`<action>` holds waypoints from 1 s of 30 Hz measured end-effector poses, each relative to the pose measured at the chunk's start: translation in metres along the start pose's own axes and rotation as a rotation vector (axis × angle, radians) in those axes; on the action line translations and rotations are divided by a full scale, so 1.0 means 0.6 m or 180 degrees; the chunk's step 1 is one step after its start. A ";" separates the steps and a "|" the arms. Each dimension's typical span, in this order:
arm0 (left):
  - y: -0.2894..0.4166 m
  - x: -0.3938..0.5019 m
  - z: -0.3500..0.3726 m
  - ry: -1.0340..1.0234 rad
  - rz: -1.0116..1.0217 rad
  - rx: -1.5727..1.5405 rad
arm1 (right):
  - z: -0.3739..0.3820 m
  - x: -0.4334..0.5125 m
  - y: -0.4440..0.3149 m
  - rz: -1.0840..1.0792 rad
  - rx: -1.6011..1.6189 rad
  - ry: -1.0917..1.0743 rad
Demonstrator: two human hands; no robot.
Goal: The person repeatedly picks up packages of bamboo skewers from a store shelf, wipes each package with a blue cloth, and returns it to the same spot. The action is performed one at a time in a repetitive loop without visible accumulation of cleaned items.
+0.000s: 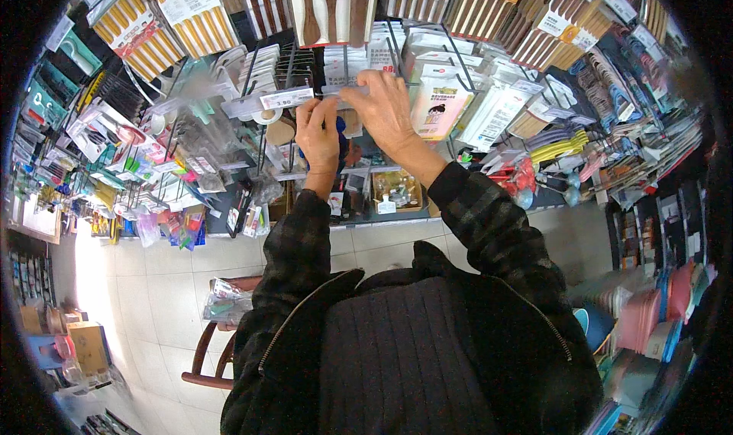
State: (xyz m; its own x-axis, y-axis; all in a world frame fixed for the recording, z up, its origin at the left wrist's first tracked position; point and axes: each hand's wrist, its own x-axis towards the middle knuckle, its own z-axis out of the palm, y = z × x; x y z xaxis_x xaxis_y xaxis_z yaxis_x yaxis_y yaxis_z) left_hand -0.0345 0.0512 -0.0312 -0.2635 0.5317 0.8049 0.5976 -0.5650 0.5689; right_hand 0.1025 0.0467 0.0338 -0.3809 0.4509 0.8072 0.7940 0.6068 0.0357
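My left hand [318, 140] is raised to the display rack, its fingers bent at the right end of a clear holder with a white price label [287, 99]. Whether those fingers grip it or only touch it is hard to see. Close beside it, my right hand [385, 111] reaches in from the right and pinches a clear plastic label holder [338, 90] at the front of a hook. White packs of bamboo sticks [345, 62] hang just behind the fingers. Right of my right hand hangs a pink pack of beverage straws [436, 105].
Packs of chopsticks [332, 11] hang along the top. Metal hooks [458, 57] stick out towards me. Below stands a cardboard box [398, 191] of small goods. A wooden chair [209, 355] with plastic-wrapped packs is at my left; stacked plastic basins [641, 320] stand at the right.
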 end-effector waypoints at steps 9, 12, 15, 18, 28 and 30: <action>0.006 -0.068 0.003 -0.0032 -0.2630 -0.2161 | -0.096 -0.130 -0.040 0.1888 0.2616 -0.1215; 0.030 -0.120 0.027 -0.0655 -0.3930 -0.3180 | -0.102 -0.216 -0.064 0.1614 0.2329 -0.1646; 0.119 -0.122 0.050 -0.1196 -0.4638 -0.4454 | -0.103 -0.259 -0.027 0.2118 0.2141 -0.0671; 0.126 -0.068 0.063 -0.3347 -0.3240 -0.4147 | -0.149 -0.289 0.014 0.3488 0.2766 -0.0240; -0.173 -0.094 0.386 -0.0961 -0.1959 -0.0137 | -0.202 -0.417 0.046 0.3846 0.2324 -0.0100; -0.185 -0.092 0.419 -0.0709 -0.1789 0.0106 | -0.213 -0.430 0.058 0.3838 0.2126 -0.0148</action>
State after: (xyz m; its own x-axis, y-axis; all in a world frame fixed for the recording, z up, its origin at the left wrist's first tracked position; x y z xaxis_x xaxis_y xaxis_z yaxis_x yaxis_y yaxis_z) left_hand 0.1039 0.2431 -0.1810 -0.3830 0.8644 0.3258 0.4371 -0.1411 0.8883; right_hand 0.2890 -0.1321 -0.0982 0.3481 0.9303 0.1158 0.2700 0.0188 -0.9627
